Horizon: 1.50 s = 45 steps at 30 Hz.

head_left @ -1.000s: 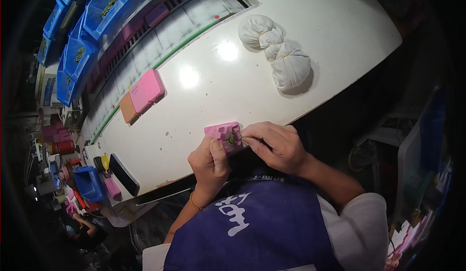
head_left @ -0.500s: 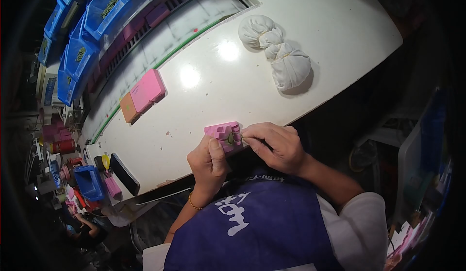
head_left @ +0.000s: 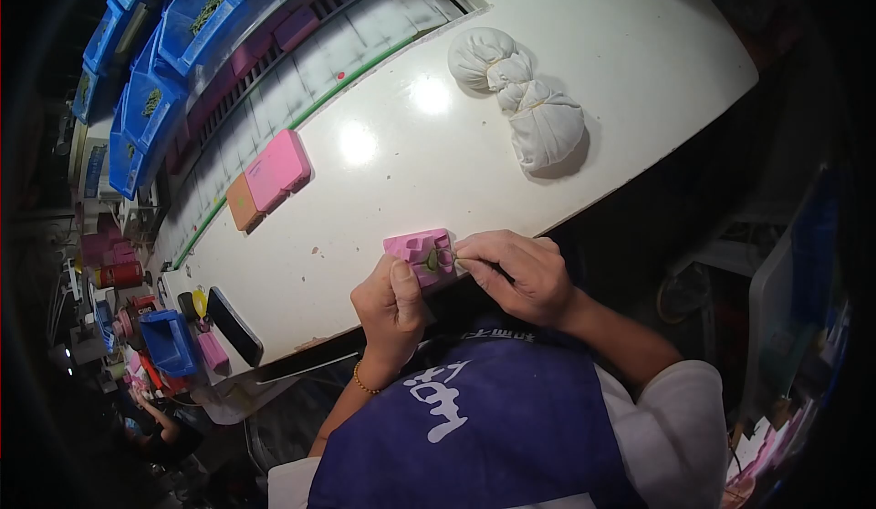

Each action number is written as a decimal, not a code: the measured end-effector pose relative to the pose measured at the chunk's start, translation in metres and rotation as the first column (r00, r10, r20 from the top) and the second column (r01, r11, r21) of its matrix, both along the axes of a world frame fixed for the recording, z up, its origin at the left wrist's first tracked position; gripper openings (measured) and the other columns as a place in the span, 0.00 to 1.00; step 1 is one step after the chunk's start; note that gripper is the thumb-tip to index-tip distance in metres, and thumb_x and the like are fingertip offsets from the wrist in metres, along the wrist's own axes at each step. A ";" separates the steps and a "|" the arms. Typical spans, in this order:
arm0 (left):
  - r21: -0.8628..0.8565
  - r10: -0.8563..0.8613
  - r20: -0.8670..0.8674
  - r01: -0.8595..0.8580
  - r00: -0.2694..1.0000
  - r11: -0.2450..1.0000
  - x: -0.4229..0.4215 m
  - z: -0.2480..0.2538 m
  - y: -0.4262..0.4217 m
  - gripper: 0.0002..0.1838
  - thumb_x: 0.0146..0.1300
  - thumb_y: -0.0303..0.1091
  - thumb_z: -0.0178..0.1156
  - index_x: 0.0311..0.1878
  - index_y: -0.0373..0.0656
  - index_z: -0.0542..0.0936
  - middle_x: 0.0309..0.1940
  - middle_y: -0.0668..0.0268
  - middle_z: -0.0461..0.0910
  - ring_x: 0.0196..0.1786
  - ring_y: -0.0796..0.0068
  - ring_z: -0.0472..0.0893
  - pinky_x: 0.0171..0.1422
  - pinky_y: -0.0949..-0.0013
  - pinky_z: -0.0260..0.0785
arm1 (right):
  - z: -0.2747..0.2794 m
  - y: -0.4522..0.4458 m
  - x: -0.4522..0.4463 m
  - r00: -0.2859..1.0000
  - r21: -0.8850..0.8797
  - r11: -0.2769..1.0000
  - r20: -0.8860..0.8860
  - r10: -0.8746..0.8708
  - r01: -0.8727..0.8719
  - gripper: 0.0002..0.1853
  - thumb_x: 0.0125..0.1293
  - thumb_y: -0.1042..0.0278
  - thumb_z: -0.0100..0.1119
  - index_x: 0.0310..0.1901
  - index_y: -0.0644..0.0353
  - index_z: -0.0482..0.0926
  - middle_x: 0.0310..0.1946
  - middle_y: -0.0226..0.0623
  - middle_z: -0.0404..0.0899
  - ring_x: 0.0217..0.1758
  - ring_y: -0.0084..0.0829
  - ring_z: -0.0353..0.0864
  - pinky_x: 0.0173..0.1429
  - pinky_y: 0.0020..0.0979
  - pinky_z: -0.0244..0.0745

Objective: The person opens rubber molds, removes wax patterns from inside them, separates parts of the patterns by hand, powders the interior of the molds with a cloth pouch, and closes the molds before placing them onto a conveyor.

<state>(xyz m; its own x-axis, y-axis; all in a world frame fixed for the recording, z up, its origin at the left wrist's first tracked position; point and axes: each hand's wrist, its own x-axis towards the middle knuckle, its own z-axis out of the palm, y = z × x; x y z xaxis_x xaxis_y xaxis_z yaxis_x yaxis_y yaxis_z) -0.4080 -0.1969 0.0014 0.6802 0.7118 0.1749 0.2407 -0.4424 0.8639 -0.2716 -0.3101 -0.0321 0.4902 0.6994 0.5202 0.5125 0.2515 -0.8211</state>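
Note:
At the table's near edge is a small pink mould (head_left: 415, 245) with hollows in its face. A small green piece (head_left: 432, 260) lies in one hollow. My left hand (head_left: 392, 313) is closed on the mould's near left side, with the thumb on top. My right hand (head_left: 520, 274) is at the mould's right edge, thumb and forefinger pinched together. Something thin and tiny seems to be at those fingertips, too small to name.
A tied white cloth bundle (head_left: 538, 117) lies on the white table (head_left: 392, 162). Nearer the green-edged belt (head_left: 301, 80) sit a pink block (head_left: 278, 170) and an orange one (head_left: 243, 203). Blue bins (head_left: 151, 108) line the back. A phone (head_left: 234, 327) lies left; a co-worker (head_left: 160, 427) is beyond.
The red dot on the belt has moved left and toward me. The co-worker's arm at lower left has shifted. My hands and the mould are almost unmoved.

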 end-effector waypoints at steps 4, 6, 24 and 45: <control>0.000 0.001 -0.004 -0.001 1.000 1.000 -0.001 0.000 0.000 0.22 0.77 0.35 0.45 0.23 0.37 0.64 0.17 0.70 0.62 0.22 0.82 0.59 0.26 0.70 0.52 | -0.001 -0.001 -0.001 1.000 0.006 1.000 -0.008 -0.001 0.001 0.07 0.60 0.81 0.66 0.40 0.67 0.82 0.35 0.40 0.85 0.36 0.36 0.88 0.40 0.31 0.84; -0.001 0.001 -0.011 -0.001 1.000 1.000 -0.002 -0.001 0.001 0.22 0.77 0.36 0.45 0.23 0.37 0.64 0.17 0.70 0.62 0.22 0.82 0.59 0.26 0.70 0.52 | -0.001 -0.001 -0.001 1.000 0.008 1.000 -0.011 -0.002 0.002 0.07 0.60 0.81 0.66 0.40 0.67 0.82 0.35 0.40 0.85 0.36 0.36 0.88 0.40 0.31 0.84; -0.060 0.002 -0.003 -0.002 1.000 0.998 -0.011 -0.010 0.004 0.21 0.77 0.37 0.47 0.25 0.36 0.69 0.16 0.67 0.65 0.21 0.79 0.62 0.26 0.69 0.57 | -0.004 -0.002 0.001 0.999 0.012 1.000 -0.046 0.011 -0.010 0.08 0.61 0.82 0.66 0.42 0.67 0.81 0.35 0.42 0.84 0.34 0.36 0.87 0.38 0.31 0.82; 0.295 0.035 0.003 -0.035 0.999 0.955 -0.019 0.008 0.020 0.17 0.72 0.30 0.53 0.24 0.37 0.69 0.17 0.58 0.67 0.17 0.59 0.69 0.24 0.62 0.61 | 0.035 -0.004 0.015 0.955 -0.253 0.933 0.218 -0.203 0.256 0.16 0.65 0.70 0.65 0.53 0.63 0.82 0.32 0.42 0.82 0.31 0.41 0.82 0.36 0.36 0.77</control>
